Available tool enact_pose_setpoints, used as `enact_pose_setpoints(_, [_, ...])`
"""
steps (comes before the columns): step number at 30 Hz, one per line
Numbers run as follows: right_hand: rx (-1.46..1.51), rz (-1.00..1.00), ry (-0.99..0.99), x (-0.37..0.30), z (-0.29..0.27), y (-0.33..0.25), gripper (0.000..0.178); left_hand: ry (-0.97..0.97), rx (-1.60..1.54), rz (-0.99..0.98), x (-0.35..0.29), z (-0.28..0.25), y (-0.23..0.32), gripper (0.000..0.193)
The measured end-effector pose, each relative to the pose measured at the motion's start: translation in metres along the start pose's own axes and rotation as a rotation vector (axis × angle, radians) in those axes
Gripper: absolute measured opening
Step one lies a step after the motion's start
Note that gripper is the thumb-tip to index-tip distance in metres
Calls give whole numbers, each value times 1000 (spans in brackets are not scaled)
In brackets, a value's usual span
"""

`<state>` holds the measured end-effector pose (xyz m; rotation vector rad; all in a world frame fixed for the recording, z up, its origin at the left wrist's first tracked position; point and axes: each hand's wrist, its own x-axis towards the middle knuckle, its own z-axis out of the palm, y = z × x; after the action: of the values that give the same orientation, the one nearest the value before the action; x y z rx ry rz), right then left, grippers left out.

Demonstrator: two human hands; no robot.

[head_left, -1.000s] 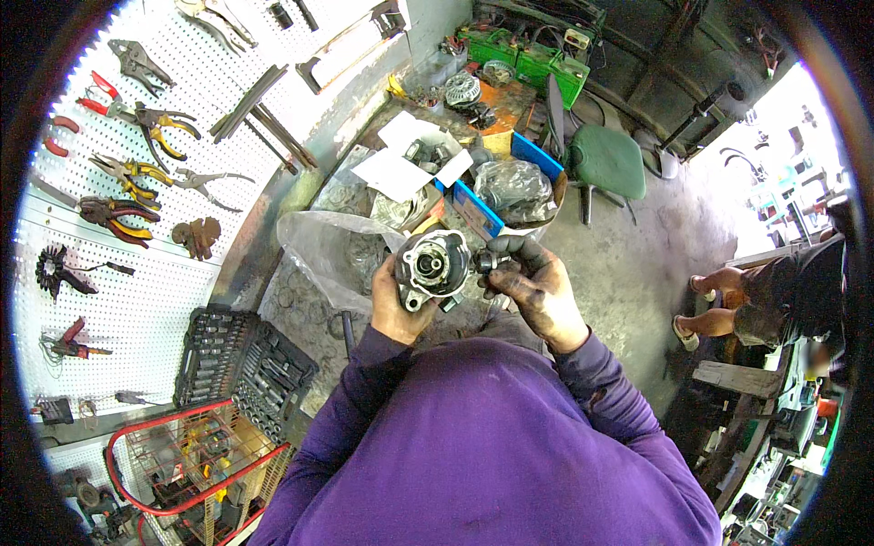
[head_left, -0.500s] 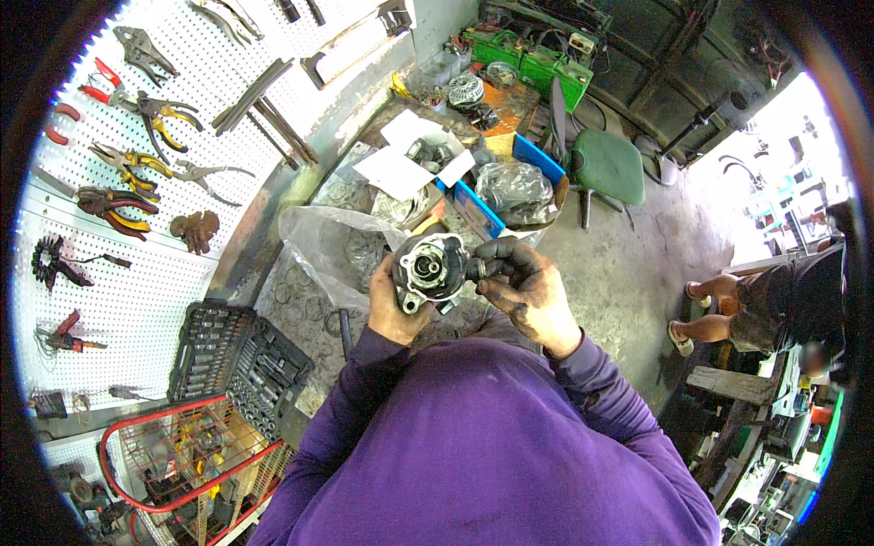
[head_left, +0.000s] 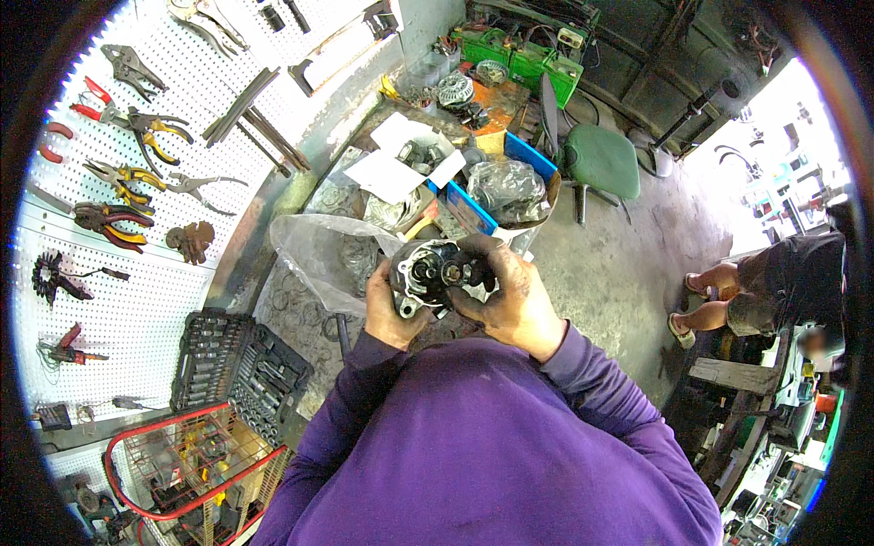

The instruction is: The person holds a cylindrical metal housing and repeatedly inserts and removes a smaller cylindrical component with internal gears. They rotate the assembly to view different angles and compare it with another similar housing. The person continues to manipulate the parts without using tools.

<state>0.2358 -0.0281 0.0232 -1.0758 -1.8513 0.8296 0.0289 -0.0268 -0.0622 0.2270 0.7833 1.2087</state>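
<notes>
There are two hands (head_left: 386, 315) (head_left: 514, 296), one held metal housing (head_left: 406, 278), one white box (head_left: 375, 175), one blue-sided box (head_left: 472, 211), one green chair (head_left: 603, 162) and one open socket case (head_left: 223, 320)

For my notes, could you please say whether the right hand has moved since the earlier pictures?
Yes: the right hand moved left, toward the metal housing, judged against the green chair.

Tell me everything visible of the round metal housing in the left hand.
The housing looks like grimy, silvery metal: a round, hollow body with an uneven rim and a tab with a hole at its lower edge. Its open face is turned toward the camera, showing dark parts inside. The left hand grips its left side. The right hand hides much of its right side and holds a small dark part at the opening; whether they touch is unclear.
</notes>
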Motion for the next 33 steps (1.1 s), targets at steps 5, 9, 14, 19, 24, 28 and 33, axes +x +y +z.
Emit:
enact_pose_setpoints(5, [-62,-128,-22,5,5,5,60,-80,6,44,-1,2,-2,42])
enact_pose_setpoints(9, [-101,-164,-53,6,7,9,60,27,594,388,-9,8,-8,41])
enact_pose_setpoints(14, [-118,-151,-70,8,9,8,62,5,333,246,-7,6,-3,31])
enact_pose_setpoints(19, [-101,-138,-94,9,7,4,59,-97,19,95,-2,-1,1,29])
enact_pose_setpoints(24, [-81,-164,-106,9,6,4,55,-34,-12,39,1,-2,-1,37])
enact_pose_setpoints(28, [-115,-186,-67,8,10,5,55,-53,266,203,-3,-1,-4,31])
enact_pose_setpoints(33, [-141,-138,-33,5,11,2,49,-50,235,151,-5,0,-1,55])
